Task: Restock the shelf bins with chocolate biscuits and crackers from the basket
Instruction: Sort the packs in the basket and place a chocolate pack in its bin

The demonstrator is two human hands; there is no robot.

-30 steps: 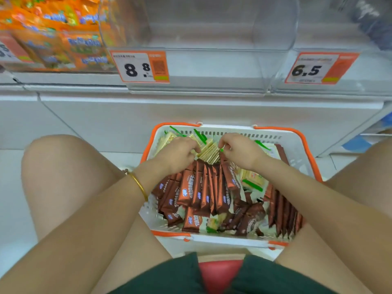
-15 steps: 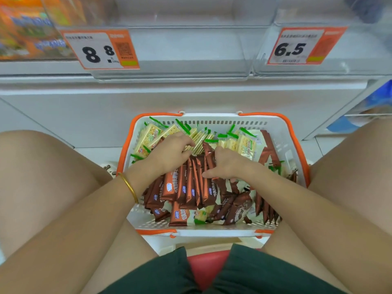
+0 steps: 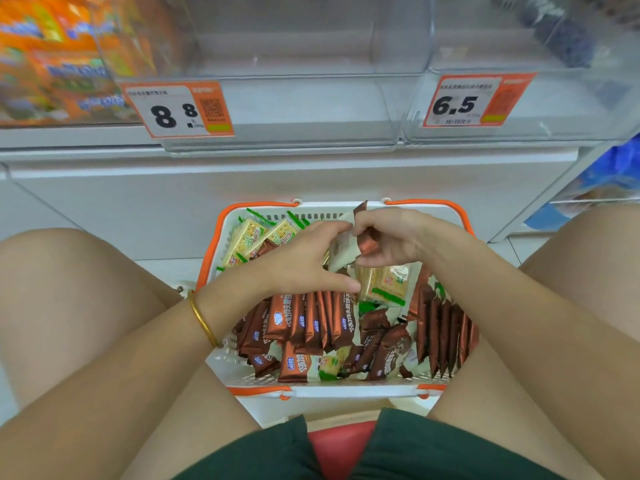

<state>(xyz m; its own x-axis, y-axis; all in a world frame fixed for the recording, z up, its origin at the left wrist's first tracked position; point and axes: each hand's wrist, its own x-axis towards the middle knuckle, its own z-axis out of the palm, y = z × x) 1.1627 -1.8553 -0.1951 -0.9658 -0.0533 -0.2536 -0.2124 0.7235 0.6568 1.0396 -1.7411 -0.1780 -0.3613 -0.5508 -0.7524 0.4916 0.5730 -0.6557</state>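
Picking stock: at the far edge of the basket (image 3: 346, 392), the left hand (image 3: 304, 266) and right hand (image 3: 398, 239) together grip a few chocolate biscuit packets (image 3: 343, 252). The next move is probably lifting them into the clear bin (image 3: 304, 109) behind the 8.8 price tag (image 3: 176, 110).

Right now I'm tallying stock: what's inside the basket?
Chocolate biscuit packs and cracker packs lie in the basket; the left hand and right hand cover its middle, lower layers hidden.
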